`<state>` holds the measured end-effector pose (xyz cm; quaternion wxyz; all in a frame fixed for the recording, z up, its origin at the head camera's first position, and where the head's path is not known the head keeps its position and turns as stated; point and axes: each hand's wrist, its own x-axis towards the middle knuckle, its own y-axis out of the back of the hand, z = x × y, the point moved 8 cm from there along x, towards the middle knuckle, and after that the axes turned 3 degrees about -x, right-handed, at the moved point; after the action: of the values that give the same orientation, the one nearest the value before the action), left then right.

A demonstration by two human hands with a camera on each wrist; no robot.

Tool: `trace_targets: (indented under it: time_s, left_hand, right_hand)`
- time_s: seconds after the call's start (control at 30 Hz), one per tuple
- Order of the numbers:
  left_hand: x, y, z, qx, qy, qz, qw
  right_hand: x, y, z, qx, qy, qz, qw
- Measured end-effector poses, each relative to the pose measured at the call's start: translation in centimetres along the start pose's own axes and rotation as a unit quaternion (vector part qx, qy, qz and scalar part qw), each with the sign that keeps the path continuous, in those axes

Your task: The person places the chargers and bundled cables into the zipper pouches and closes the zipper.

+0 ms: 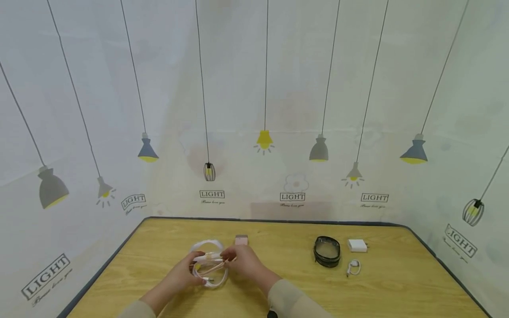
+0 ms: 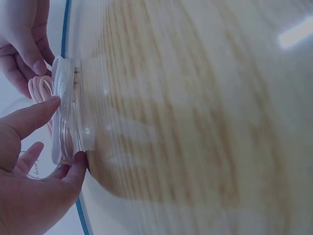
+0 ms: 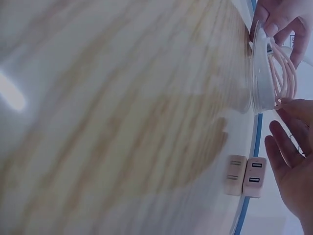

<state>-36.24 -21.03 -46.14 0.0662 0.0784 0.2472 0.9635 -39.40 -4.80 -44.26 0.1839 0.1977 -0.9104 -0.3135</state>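
My left hand (image 1: 183, 272) holds a clear, round, flat pouch (image 2: 62, 112) by its edge, thumb on one side and fingertips on the other. Zipper teeth run along part of the pouch's rim. A looped pink cable (image 3: 288, 81) rises at its opening, partly inside. At the pouch's far side, my right hand (image 1: 243, 261) pinches this cable between thumb and finger, while its other fingers stand apart. The pouch is held upright over the table in the wrist views. Just beyond the right hand stands a pink charger block (image 3: 255, 177) with two USB ports.
Right of the hands lies a black-rimmed round thing (image 1: 327, 251). Beside it are a white plug charger (image 1: 357, 245) and a short looped white cable (image 1: 353, 267). The wood-grain table (image 1: 286, 274) has a dark edge and meets a wall covering printed with lamps.
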Motion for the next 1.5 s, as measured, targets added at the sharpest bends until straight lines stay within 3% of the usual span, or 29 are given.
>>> trace_targets:
  time_s: [0.43,0.67,1.03,1.2,1.5]
  left_hand:
    - [-0.6,0.4,0.0,0.014,0.038,0.024,0.9989]
    - [-0.4,0.1,0.2,-0.005,0.017,0.015,0.9997]
    - [-0.3,0.3,0.1,-0.02,0.037,0.017,0.999]
    - [-0.2,0.4,0.0,-0.022,0.037,0.017,0.9989]
    - [-0.1,0.2,0.0,-0.038,0.024,0.008,0.9989]
  right_hand:
    - [-0.8,-0.9,0.6,-0.091,-0.051,0.007,0.995]
    - [-0.7,-0.7,0.0,-0.113,-0.033,0.032,0.993]
    - [-0.7,-0.6,0.2,-0.077,-0.07,0.028,0.994]
    - [-0.6,-0.8,0.7,-0.04,-0.082,0.023,0.996]
    - [-0.8,-0.5,0.8,-0.033,-0.088,0.031,0.995]
